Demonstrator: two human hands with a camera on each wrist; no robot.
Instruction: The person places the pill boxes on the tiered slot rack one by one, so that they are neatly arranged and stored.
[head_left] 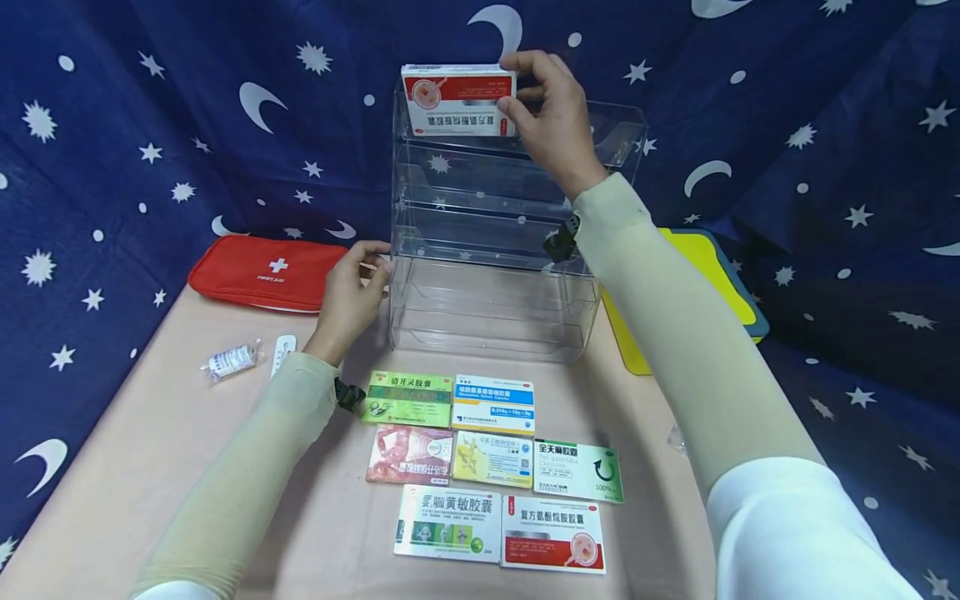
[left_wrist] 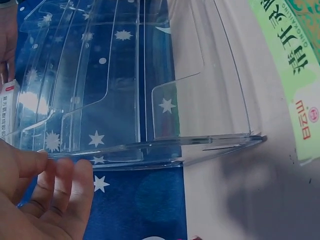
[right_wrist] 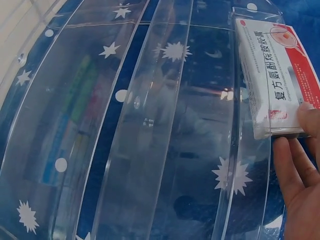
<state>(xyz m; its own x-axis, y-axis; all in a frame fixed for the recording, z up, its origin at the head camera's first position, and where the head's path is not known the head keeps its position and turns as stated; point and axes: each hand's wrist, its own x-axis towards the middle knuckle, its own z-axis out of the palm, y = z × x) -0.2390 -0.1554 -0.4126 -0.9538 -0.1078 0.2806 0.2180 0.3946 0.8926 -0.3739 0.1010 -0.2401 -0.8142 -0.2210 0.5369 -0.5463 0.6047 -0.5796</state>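
A clear plastic tiered rack (head_left: 487, 321) stands on the table against the starry cloth. At its top tier, my right hand (head_left: 553, 112) pinches one end of a white and red medicine box (head_left: 459, 104). The lower part of that box sits behind the tier's clear front lip in the right wrist view, where the fingers (right_wrist: 292, 172) are at its end. My left hand (head_left: 351, 292) is at the rack's left side. Thumb and fingers grip the edge of the side panel (left_wrist: 125, 150) in the left wrist view.
Several medicine boxes, among them a green one (head_left: 410, 400) and a blue-white one (head_left: 493, 406), lie flat in rows before the rack. Left are a red first-aid pouch (head_left: 266, 273), a wrapped roll (head_left: 231, 361) and a white thermometer (head_left: 282, 352). A yellow case (head_left: 705, 262) lies right.
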